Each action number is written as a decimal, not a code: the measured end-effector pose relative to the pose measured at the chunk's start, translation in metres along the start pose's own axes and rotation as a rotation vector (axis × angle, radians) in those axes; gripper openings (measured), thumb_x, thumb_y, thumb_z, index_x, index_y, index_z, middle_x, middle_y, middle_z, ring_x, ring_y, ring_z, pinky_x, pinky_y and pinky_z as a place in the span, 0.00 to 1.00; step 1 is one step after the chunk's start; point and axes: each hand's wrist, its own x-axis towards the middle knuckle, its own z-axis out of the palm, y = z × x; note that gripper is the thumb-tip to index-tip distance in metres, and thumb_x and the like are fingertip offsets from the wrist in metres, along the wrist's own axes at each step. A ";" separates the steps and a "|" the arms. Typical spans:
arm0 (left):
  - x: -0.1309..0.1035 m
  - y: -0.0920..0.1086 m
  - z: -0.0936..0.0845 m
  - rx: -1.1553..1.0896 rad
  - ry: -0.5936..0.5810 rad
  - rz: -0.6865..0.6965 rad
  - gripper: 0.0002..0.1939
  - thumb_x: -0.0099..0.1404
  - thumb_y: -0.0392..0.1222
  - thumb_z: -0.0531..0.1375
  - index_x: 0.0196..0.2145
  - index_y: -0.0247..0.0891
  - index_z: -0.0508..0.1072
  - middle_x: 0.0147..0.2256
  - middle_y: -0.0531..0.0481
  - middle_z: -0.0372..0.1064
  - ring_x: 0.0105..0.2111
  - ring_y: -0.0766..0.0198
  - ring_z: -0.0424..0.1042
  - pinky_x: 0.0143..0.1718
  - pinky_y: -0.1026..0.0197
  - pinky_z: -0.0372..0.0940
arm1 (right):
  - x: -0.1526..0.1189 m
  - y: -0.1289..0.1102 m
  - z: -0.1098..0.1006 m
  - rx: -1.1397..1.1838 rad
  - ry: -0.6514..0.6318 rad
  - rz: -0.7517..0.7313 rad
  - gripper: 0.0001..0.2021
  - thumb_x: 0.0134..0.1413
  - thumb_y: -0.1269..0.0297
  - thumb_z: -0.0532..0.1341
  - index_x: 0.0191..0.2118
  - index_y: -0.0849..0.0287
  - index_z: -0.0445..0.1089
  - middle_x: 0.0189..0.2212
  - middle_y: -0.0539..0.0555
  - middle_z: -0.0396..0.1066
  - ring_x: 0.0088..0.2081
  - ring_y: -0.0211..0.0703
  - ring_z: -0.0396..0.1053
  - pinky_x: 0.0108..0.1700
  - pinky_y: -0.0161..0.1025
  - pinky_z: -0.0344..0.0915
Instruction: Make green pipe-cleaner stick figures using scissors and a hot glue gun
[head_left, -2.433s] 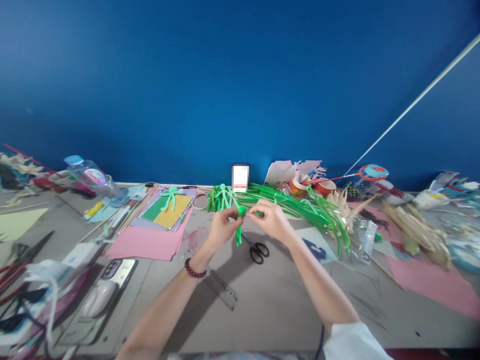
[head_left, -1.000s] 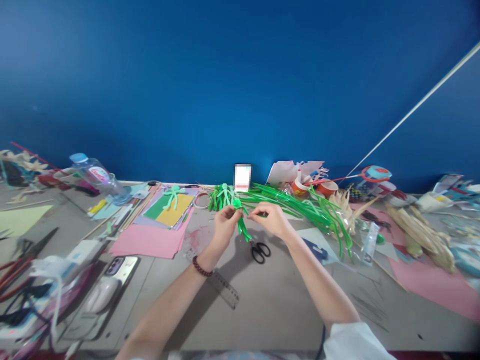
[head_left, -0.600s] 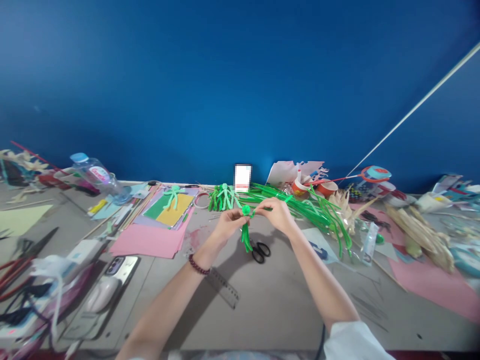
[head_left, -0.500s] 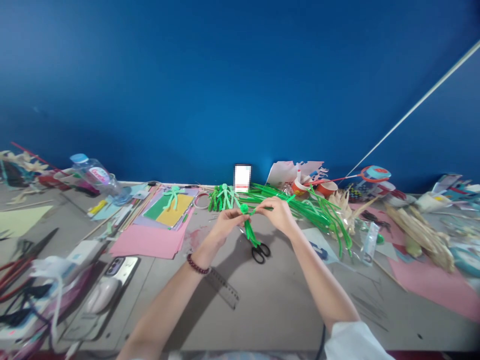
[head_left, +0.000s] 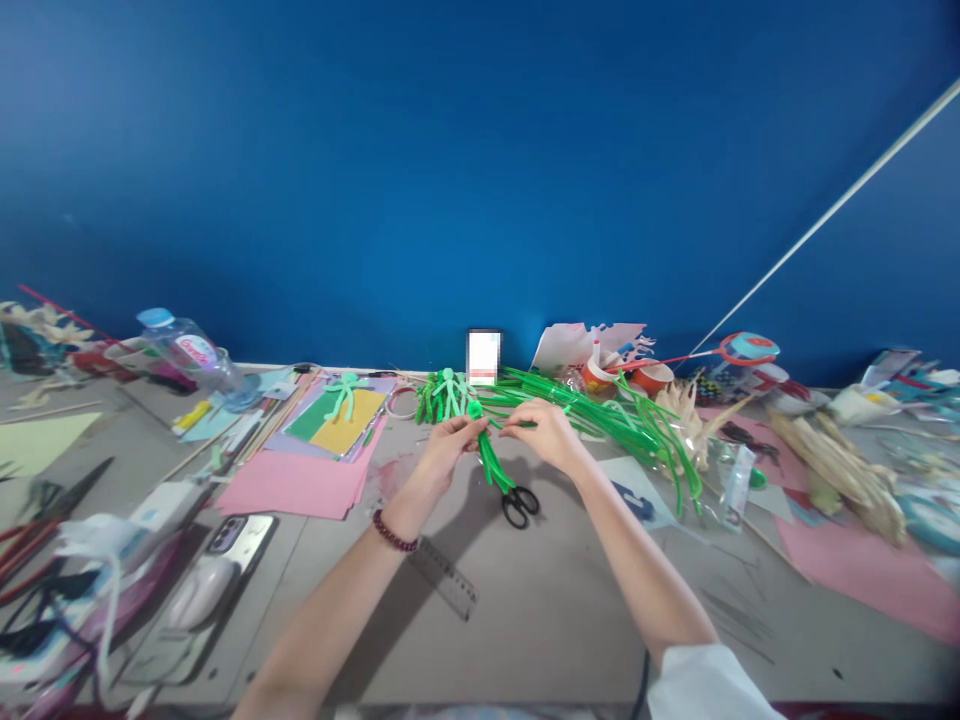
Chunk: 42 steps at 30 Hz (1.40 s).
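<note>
My left hand (head_left: pixel 448 447) is closed in a pinch around the upper part of a bright green pipe-cleaner figure (head_left: pixel 490 464). A round coiled head tops this figure, and its long strands hang toward the black-handled scissors (head_left: pixel 517 508) on the table. Just to the right, my right hand (head_left: pixel 550 434) has thumb and fingertips pressed together on a green pipe cleaner, whose short end (head_left: pixel 568 409) pokes out beyond the knuckles. Its fingers hide most of that strand. Behind my hands, several finished-looking pipe-cleaner figures (head_left: pixel 448 392) stand in a cluster.
A bundle of green pipe cleaners (head_left: pixel 622 425) lies at the back right. A clear ruler (head_left: pixel 444 578) rests below my left wrist. Pink paper (head_left: pixel 300 485), a phone (head_left: pixel 244 540), a mouse (head_left: pixel 202 595) and a bottle (head_left: pixel 191 350) are leftward. A pixelated screen (head_left: pixel 484 357) stands against the wall.
The figure in my left hand has shifted slightly left, and its strands now slant more. My right hand has also moved a little left, and the gap between the hands is slightly wider.
</note>
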 end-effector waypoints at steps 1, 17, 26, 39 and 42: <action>0.001 0.000 0.000 0.009 0.001 0.009 0.13 0.45 0.44 0.69 0.18 0.34 0.69 0.18 0.55 0.64 0.19 0.72 0.60 0.22 0.67 0.54 | 0.000 0.001 0.001 0.004 -0.012 -0.003 0.04 0.48 0.67 0.65 0.25 0.54 0.76 0.28 0.52 0.75 0.35 0.45 0.68 0.38 0.39 0.63; -0.002 -0.006 0.004 0.296 0.083 0.175 0.10 0.44 0.42 0.66 0.17 0.35 0.69 0.17 0.55 0.63 0.19 0.70 0.58 0.21 0.66 0.51 | -0.006 -0.015 -0.004 0.058 0.062 0.024 0.05 0.50 0.65 0.61 0.27 0.57 0.73 0.28 0.52 0.74 0.30 0.40 0.69 0.33 0.35 0.64; 0.008 -0.011 -0.005 0.050 0.126 0.112 0.15 0.47 0.43 0.67 0.16 0.36 0.63 0.17 0.57 0.57 0.19 0.73 0.56 0.21 0.66 0.51 | -0.005 -0.005 0.015 0.130 0.009 0.073 0.05 0.49 0.67 0.61 0.25 0.58 0.73 0.27 0.51 0.74 0.30 0.39 0.70 0.35 0.34 0.65; 0.003 -0.004 -0.010 0.286 -0.142 0.051 0.12 0.48 0.43 0.66 0.16 0.35 0.68 0.17 0.53 0.64 0.19 0.70 0.59 0.22 0.65 0.51 | 0.000 0.000 -0.005 0.070 0.081 0.038 0.05 0.50 0.67 0.63 0.26 0.56 0.75 0.28 0.52 0.74 0.32 0.41 0.70 0.37 0.36 0.64; 0.004 -0.004 -0.009 0.297 -0.049 0.099 0.12 0.47 0.44 0.66 0.17 0.35 0.69 0.18 0.53 0.65 0.19 0.70 0.60 0.22 0.66 0.52 | -0.004 -0.009 -0.005 0.035 0.117 0.022 0.05 0.50 0.65 0.62 0.27 0.56 0.75 0.28 0.53 0.73 0.31 0.42 0.70 0.33 0.36 0.64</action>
